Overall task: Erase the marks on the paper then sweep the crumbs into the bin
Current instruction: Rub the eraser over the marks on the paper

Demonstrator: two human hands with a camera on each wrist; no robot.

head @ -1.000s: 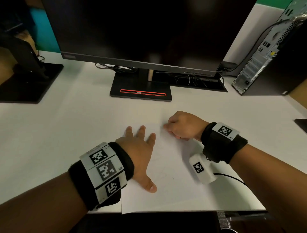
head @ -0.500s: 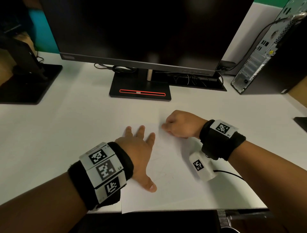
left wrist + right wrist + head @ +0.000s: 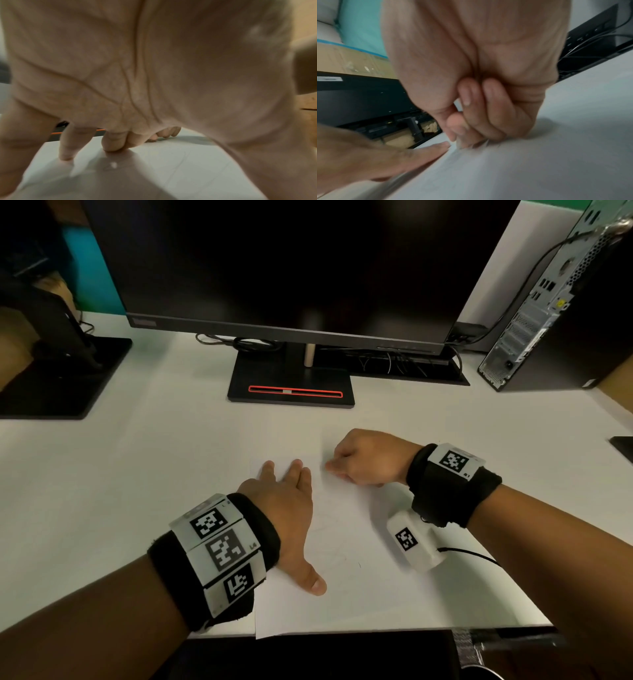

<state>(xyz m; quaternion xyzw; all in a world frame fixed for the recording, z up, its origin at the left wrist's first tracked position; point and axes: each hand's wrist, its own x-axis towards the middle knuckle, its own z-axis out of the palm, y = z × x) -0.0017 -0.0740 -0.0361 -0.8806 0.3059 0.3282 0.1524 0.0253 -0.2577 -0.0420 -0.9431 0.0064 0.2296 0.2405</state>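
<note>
A white sheet of paper (image 3: 359, 587) lies on the white desk near its front edge, with faint pencil marks (image 3: 325, 525) in its middle. My left hand (image 3: 287, 501) lies flat on the sheet's left side, fingers straight and thumb spread; the right wrist view shows this left hand (image 3: 402, 155) too. My right hand (image 3: 359, 460) sits at the sheet's top edge, fingers curled. It pinches a small pale eraser (image 3: 459, 144) against the paper (image 3: 522, 169). The eraser is blurred and mostly hidden by the fingers. No crumbs can be made out.
A dark monitor (image 3: 291, 268) on a black stand base (image 3: 291, 392) stands behind the paper. A computer tower (image 3: 548, 320) is at the back right and a second black stand (image 3: 61, 371) at the far left. The desk's front edge (image 3: 376, 630) is just below the sheet.
My right hand has slid a little to the left along the top of the paper. The left hand has stayed flat in the same place.
</note>
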